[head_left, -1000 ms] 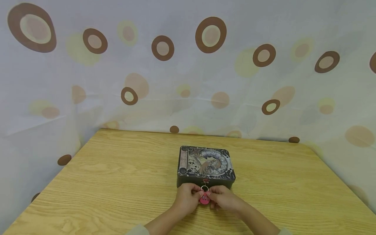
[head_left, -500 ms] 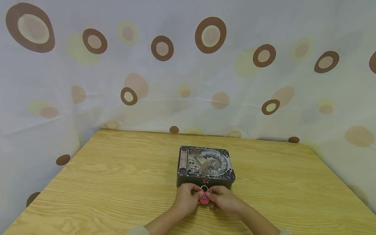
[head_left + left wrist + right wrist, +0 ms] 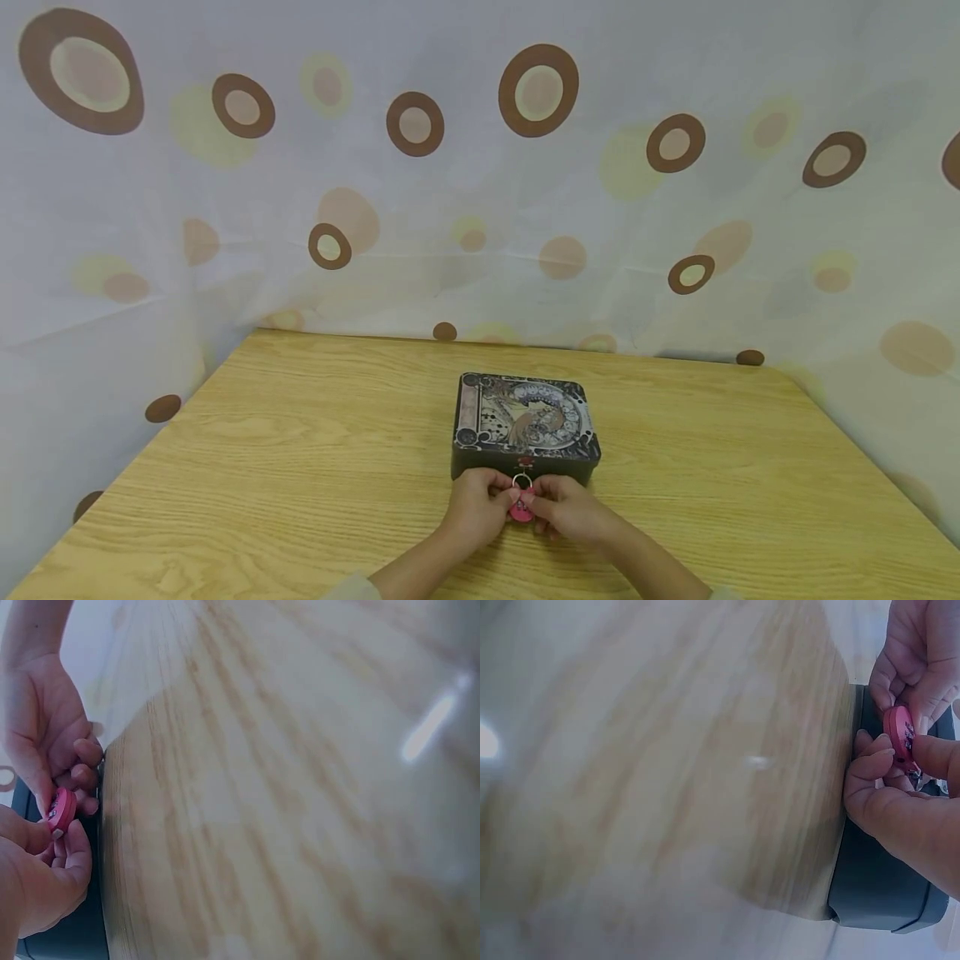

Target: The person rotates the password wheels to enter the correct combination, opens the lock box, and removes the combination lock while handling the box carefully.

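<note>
A pink combination padlock [image 3: 521, 512] with a row of number dials hangs by its silver shackle [image 3: 522, 479] at the red-marked front clasp [image 3: 525, 462] of a dark decorated box [image 3: 536, 417], whose lid is down. My left hand [image 3: 477, 507] pinches the padlock's left side between thumb and fingers. From the right, my right hand [image 3: 576, 511] pinches it too, its thumb lying over the dials and covering part of them. Both wrist views show the padlock [image 3: 900, 733] between the two hands, close to the box's dark front wall [image 3: 874, 881]. The digits are too small to read.
The box stands on a wood-grain table [image 3: 315, 433]. Behind and beside the table hangs a pale curtain [image 3: 465, 192] with brown and cream circles. Glare [image 3: 429, 731] shows on the tabletop in the left wrist view.
My right thumb has shifted left across the padlock's face and now covers more of the dials. The left hand and the box stay in place.
</note>
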{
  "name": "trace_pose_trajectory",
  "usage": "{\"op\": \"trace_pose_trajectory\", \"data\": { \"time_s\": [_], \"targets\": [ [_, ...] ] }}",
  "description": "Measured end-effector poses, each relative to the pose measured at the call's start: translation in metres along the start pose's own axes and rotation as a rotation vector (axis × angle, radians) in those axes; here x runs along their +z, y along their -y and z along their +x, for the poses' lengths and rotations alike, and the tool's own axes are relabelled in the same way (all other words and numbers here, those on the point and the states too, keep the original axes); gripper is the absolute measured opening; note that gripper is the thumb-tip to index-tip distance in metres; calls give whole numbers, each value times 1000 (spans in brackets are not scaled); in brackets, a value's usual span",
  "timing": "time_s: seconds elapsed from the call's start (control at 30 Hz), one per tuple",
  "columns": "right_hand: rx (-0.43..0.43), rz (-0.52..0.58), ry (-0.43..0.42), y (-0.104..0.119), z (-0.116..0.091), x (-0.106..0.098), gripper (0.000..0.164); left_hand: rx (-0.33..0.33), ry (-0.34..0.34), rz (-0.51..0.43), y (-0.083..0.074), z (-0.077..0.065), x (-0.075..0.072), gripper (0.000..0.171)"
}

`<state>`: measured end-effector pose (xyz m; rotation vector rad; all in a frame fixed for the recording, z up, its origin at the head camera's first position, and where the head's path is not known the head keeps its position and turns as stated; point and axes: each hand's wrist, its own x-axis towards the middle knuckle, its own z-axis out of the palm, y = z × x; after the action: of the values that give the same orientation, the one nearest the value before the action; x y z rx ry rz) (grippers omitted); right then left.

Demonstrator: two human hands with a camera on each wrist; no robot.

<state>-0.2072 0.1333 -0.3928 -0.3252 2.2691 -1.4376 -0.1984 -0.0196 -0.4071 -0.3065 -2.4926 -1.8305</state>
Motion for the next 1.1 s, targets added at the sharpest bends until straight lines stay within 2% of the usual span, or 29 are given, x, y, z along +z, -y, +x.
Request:
{"op": "trace_pose_trajectory", "data": {
  "time_s": [0.67, 0.93, 1.1],
  "targets": [
    [-4, -6, 17, 2, 1, 0, 19, 23, -30, 24, 1, -1, 2, 9],
    [-13, -28, 21, 1, 3, 1, 22, 59, -41, 40, 3, 0, 3, 10],
    [-18, -33, 25, 0, 4, 0, 22, 43, -38, 29, 2, 0, 4, 10]
  ]
}}
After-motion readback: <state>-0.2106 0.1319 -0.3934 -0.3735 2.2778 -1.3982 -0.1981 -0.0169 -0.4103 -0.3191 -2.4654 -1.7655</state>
